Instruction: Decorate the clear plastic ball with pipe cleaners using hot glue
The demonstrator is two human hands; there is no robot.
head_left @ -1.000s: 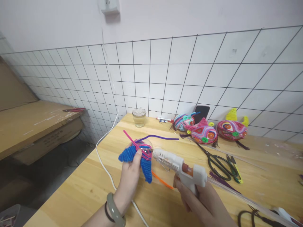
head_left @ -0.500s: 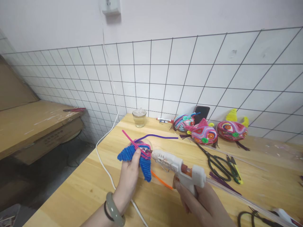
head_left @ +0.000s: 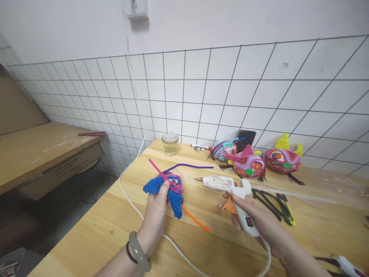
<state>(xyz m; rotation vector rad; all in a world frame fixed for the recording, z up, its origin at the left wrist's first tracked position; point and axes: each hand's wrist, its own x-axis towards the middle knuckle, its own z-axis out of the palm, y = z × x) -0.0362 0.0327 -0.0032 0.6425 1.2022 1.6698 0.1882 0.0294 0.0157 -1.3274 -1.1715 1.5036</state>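
Observation:
My left hand (head_left: 157, 202) is closed on a pipe-cleaner craft piece (head_left: 175, 181), its thumb pressing the top. The piece has two blue wing-like parts and a pink-and-blue outline around a shiny centre. A pink stem and a purple pipe cleaner (head_left: 190, 166) stick out at its top. Below it, an orange pipe cleaner (head_left: 197, 219) runs toward the lower right. My right hand (head_left: 253, 215) is wrapped around the handle of a white hot glue gun (head_left: 219, 182), fingers near the orange trigger. The gun's metal nozzle points left, apart from the craft piece.
Along the wall stand three colourful fish-like crafts (head_left: 248, 163), a phone (head_left: 246, 139), a marker (head_left: 200, 146) and a glass cup (head_left: 170, 144). Dark-handled scissors (head_left: 266, 204) and a yellow cutter (head_left: 288, 211) lie at right. A white cord (head_left: 129, 200) crosses the table.
The glue gun has moved right, away from the craft piece, and turned so its handle and switch show. My left hand stays nearly in place, still holding the piece.

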